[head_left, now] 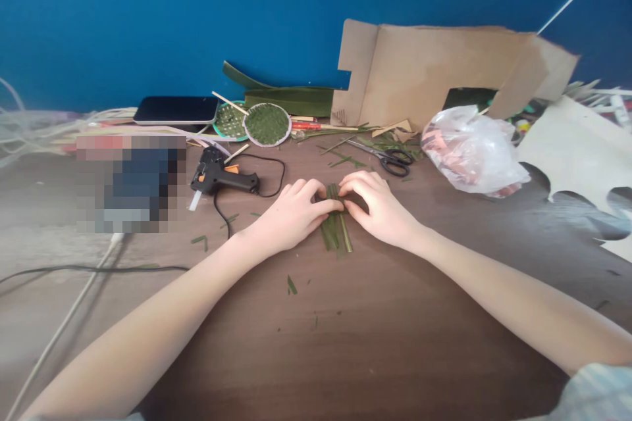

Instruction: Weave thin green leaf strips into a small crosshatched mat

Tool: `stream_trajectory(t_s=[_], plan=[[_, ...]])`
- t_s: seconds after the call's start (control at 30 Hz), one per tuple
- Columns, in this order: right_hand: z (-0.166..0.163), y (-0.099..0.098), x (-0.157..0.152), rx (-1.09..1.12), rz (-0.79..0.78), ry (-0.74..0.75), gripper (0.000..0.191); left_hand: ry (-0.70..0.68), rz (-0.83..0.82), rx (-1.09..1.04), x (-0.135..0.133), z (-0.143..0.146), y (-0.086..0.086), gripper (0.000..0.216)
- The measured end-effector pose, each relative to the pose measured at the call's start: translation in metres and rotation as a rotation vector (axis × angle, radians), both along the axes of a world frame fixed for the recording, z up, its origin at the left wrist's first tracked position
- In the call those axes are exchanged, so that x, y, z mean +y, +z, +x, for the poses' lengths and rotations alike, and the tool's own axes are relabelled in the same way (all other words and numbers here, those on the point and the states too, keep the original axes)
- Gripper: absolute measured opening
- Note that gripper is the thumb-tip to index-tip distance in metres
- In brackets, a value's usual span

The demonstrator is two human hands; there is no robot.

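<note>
Head view: I am seeing the left hand [302,214] pinching green leaf strips [330,235] at the frame's centre, the right hand [378,208] curling its fingertips against their right edge; whether it is gripping, I cannot tell. The lower ends are lying unheld, so I am fearing uneven pressure might splay them.

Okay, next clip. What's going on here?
A person is working on green strips at the table. The left hand holds them with its thumb across the top; the right hand is at their right side, its grip unclear. The glue gun lies off to the left and the scissors lie beyond the right hand, both out of the hands.
</note>
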State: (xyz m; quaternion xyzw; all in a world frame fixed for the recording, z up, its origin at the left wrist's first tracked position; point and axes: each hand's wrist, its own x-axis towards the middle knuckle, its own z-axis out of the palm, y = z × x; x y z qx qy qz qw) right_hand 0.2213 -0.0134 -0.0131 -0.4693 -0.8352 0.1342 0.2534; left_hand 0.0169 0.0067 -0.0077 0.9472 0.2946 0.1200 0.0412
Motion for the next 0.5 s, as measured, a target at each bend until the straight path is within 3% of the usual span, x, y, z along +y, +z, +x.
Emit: stream_trajectory(t_s=[0.5], plan=[[0.0006, -0.0005, -0.0001, 0.028, 0.0, 0.03, 0.017, -0.006, -0.042, -0.046, 0.0007, 0.0003, 0.0001, 0.027]])
